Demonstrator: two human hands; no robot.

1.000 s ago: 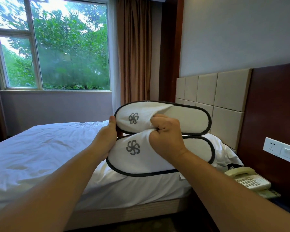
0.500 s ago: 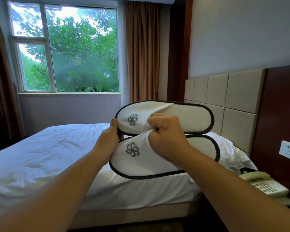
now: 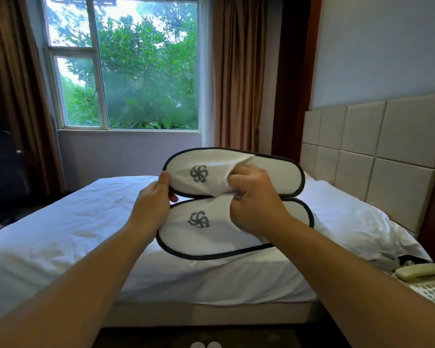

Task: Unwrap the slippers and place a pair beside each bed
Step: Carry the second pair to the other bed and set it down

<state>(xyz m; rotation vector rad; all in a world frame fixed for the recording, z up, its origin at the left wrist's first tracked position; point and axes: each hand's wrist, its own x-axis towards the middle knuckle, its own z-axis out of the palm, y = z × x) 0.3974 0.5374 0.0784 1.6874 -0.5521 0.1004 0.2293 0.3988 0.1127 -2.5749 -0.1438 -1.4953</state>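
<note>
I hold two flat white slippers with dark trim and a grey pinwheel logo in front of me, above the bed (image 3: 68, 229). The upper slipper (image 3: 274, 172) lies just above the lower slipper (image 3: 206, 239), toes to the left. My left hand (image 3: 153, 202) grips their toe ends, thumb on the upper one's rim. My right hand (image 3: 254, 199) pinches the fabric uppers of both slippers at their middle. No wrapper is visible on them.
The white-sheeted bed has a pillow (image 3: 347, 212) against a beige padded headboard (image 3: 377, 146). A cream telephone (image 3: 427, 277) sits at the right edge. A window (image 3: 126, 66) with brown curtains is behind. Two white rounded shapes (image 3: 206, 345) show on the floor at the bottom edge.
My view has turned left and slightly down, so the phone and wall socket slid toward the right edge. Both hands keep the same hold on the slippers.
</note>
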